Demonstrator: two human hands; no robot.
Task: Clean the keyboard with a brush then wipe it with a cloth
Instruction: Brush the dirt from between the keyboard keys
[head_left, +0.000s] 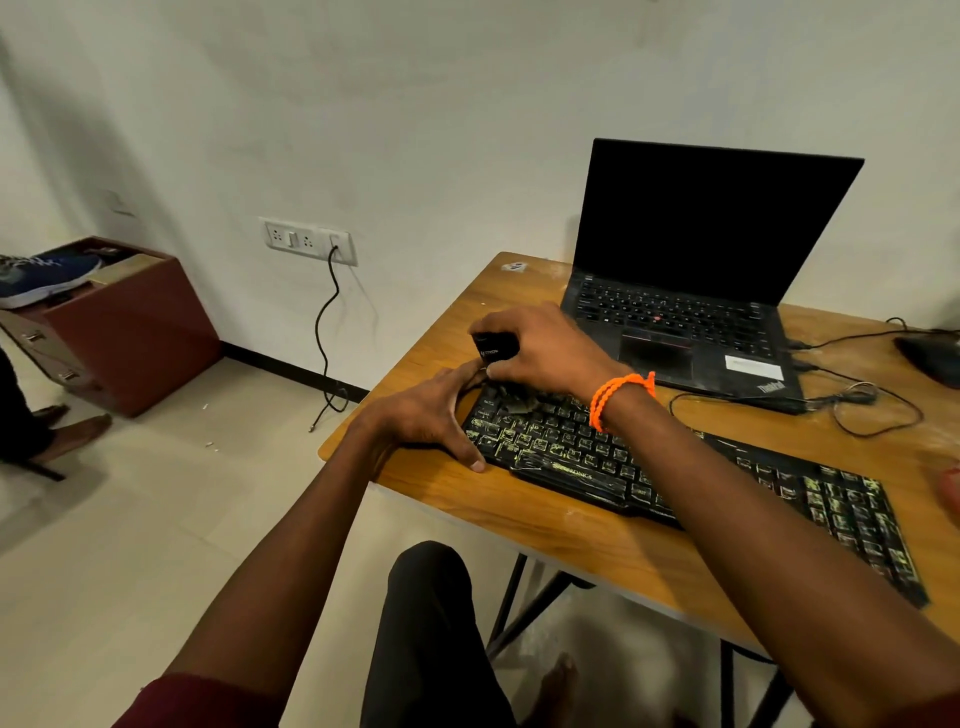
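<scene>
The right hand (540, 343) is curled round a black-handled brush (496, 347), bristles down on the near-left corner of the long black keyboard (675, 467), whose length runs away rightward under its wrist, while the flat-fingered left hand (431, 410) braces that end.

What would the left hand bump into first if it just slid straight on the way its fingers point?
Probably the brush gripped by the right hand: the left hand rests at the keyboard's left end, fingertips almost there already; depth is hard to judge.
</scene>
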